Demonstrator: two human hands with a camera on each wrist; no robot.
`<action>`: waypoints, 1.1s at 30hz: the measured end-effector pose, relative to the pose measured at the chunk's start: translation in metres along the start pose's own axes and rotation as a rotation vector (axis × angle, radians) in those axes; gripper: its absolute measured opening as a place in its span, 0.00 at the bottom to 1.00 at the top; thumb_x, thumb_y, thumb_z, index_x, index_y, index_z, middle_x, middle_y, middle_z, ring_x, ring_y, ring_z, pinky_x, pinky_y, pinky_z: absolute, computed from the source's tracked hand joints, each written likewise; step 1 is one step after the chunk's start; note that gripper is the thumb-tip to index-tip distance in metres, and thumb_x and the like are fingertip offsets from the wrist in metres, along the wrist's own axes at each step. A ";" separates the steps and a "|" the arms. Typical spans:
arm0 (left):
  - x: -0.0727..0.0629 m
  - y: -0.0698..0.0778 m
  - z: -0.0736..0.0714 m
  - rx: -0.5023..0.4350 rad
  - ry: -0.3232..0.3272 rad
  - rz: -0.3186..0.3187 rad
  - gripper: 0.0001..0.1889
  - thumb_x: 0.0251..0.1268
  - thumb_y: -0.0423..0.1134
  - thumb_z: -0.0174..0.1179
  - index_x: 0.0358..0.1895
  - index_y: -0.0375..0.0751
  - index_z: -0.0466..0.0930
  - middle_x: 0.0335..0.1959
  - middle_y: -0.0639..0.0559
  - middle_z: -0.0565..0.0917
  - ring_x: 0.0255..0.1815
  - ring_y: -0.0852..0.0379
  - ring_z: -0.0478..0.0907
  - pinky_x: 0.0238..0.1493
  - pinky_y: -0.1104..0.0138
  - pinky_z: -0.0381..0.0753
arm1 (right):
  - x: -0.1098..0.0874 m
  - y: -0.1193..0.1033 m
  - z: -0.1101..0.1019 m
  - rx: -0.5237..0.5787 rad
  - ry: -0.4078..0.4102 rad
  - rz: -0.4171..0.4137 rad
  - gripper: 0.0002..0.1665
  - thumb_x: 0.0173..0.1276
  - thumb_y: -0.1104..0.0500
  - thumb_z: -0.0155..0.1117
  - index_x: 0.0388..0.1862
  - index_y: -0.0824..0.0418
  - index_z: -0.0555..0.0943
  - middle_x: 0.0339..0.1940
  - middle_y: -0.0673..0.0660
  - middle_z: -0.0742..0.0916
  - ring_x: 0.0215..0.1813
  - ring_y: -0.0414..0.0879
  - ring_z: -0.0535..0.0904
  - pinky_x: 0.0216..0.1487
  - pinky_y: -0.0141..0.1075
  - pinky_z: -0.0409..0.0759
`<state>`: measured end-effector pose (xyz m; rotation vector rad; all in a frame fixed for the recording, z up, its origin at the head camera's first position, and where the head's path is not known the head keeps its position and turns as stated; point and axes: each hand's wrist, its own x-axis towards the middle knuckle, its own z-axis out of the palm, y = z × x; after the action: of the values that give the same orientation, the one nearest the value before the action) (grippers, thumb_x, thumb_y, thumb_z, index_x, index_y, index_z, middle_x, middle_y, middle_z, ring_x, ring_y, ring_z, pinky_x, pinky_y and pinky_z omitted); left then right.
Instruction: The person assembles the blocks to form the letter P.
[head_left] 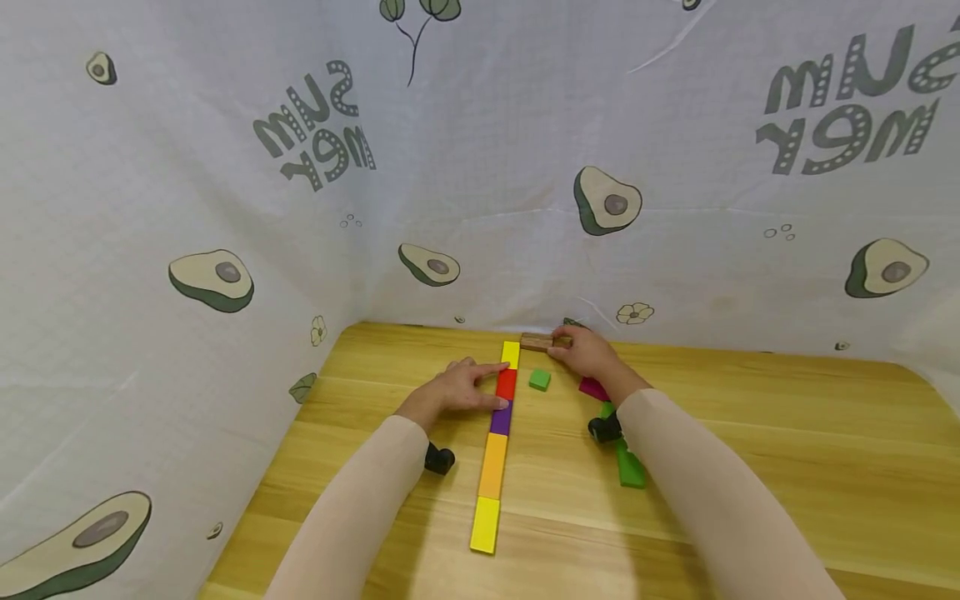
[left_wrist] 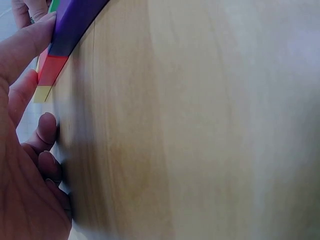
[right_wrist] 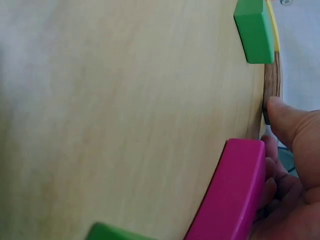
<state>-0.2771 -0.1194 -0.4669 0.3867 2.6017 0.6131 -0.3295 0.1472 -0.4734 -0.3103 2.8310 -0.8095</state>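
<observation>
A straight row of flat blocks lies on the table: a yellow block [head_left: 511,354] at the far end, then red [head_left: 506,384], purple [head_left: 500,418], orange [head_left: 492,465] and a near yellow block [head_left: 485,525]. From the left side, my left hand [head_left: 457,387] touches the row, its index finger by the red block and its thumb on the purple one. My right hand [head_left: 587,352] pinches a brown wood-grain block [head_left: 536,342] that lies crosswise beside the far yellow end. The right wrist view shows the thumb on this brown block [right_wrist: 271,80]; its far side is hidden.
A small green block [head_left: 539,380] sits right of the row. Under the right forearm lie a magenta block [head_left: 594,388] and a longer green block [head_left: 630,467], partly covered. Behind the table [head_left: 750,467] hangs a white cloth [head_left: 510,183] with avocado prints.
</observation>
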 end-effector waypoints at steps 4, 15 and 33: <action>-0.001 0.001 0.000 -0.011 -0.002 -0.006 0.41 0.59 0.66 0.68 0.77 0.75 0.63 0.56 0.50 0.73 0.57 0.51 0.67 0.61 0.52 0.73 | 0.002 0.002 -0.001 -0.015 -0.017 0.005 0.26 0.78 0.48 0.58 0.68 0.60 0.75 0.55 0.66 0.85 0.53 0.60 0.78 0.61 0.55 0.75; -0.001 0.001 -0.002 -0.031 -0.009 -0.005 0.41 0.59 0.65 0.68 0.77 0.75 0.63 0.62 0.48 0.73 0.63 0.47 0.66 0.67 0.46 0.72 | 0.007 0.003 -0.003 -0.005 -0.050 0.049 0.27 0.80 0.46 0.55 0.71 0.57 0.73 0.70 0.68 0.78 0.72 0.66 0.72 0.72 0.60 0.68; -0.002 0.001 -0.001 -0.031 -0.002 -0.008 0.40 0.59 0.65 0.68 0.76 0.75 0.63 0.59 0.49 0.73 0.60 0.48 0.67 0.64 0.48 0.73 | 0.004 0.001 -0.002 -0.012 -0.045 0.049 0.30 0.78 0.44 0.57 0.73 0.56 0.71 0.68 0.68 0.80 0.64 0.63 0.76 0.69 0.59 0.71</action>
<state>-0.2755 -0.1197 -0.4651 0.3669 2.5873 0.6492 -0.3339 0.1484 -0.4731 -0.2572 2.7914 -0.7658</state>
